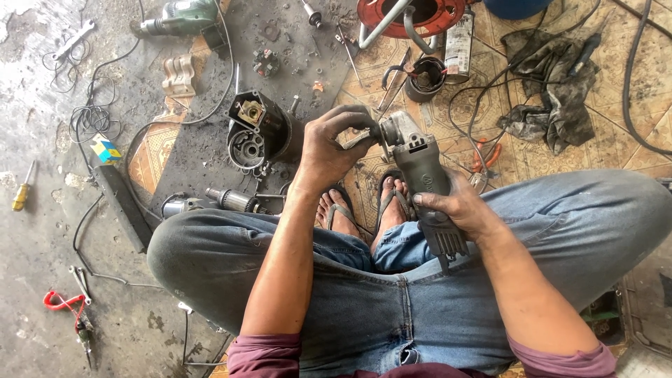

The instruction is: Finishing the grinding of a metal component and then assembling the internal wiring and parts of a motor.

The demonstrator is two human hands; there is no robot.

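My right hand: (455, 204) wrapped around the grey body of the angle grinder (420, 175), fingers closed over its rear half, holding it above my lap.
My left hand: (329, 143) greasy, fingers curled and pinched on the metal head of the grinder at its front end.
Angle grinder: tilted, head pointing away from me, ribbed tail end down over my jeans between my knees.
My feet: in flip-flops (339, 210), tucked just under the grinder.
Motor housing: (257, 129) black, opened up, lying on the dark mat (203, 150) just left of my left hand.
Armature: (234, 199) lying on the floor beside my left knee.
Pliers: (484, 155) orange-handled, on the patterned tiles to the right of the grinder.
Rag: (553, 91) dirty, crumpled, farther right.
Drill: (178, 17) green, at the far edge of the mat.
Screwdriver: (21, 189) yellow-handled, well off to the left on the concrete floor (35, 280).
Red clamp tool: (59, 302) near left, on the concrete.
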